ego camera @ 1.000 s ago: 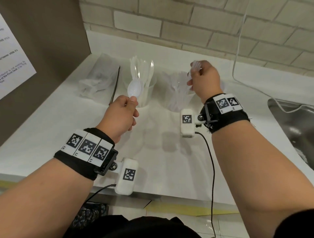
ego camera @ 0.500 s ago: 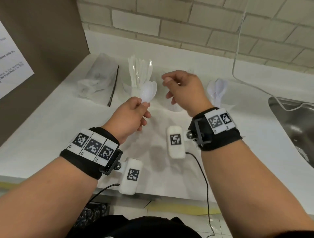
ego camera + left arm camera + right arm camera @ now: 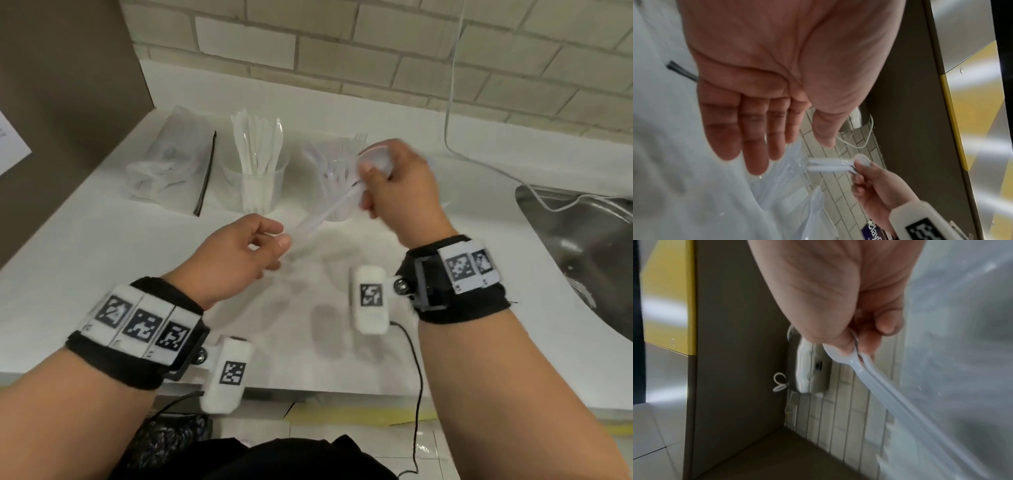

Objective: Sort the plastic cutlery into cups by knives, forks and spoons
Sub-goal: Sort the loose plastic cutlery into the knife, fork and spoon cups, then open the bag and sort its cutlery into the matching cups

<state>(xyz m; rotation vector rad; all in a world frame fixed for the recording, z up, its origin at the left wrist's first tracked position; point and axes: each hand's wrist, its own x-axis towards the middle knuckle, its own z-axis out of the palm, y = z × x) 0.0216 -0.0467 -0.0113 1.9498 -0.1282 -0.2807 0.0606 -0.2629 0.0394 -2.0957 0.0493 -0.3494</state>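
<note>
My right hand [image 3: 368, 181] pinches a clear plastic spoon [image 3: 325, 214] by its bowl, with the handle slanting down-left toward my left hand. In the right wrist view the thumb and a finger of this hand [image 3: 855, 345] clamp the spoon [image 3: 890, 399]. My left hand [image 3: 279, 234] hovers just below the handle tip, fingers relaxed and empty; its fingers are straight in the left wrist view [image 3: 789, 151]. A clear cup of knives [image 3: 255, 185] stands at the back left, a cup of forks [image 3: 337, 192] beside it. The spoon cup is hidden behind my right hand.
A crumpled clear plastic bag [image 3: 168, 171] lies left of the knife cup. A steel sink [image 3: 582, 246] opens at the right edge of the white counter [image 3: 102, 257]. A white cable [image 3: 448, 113] hangs down the brick wall. A brown panel [image 3: 68, 85] closes the left side.
The spoon went from my left hand to my right hand. My left hand let go and opened; my right hand came back left, took the bowl end, and is moving with it.
</note>
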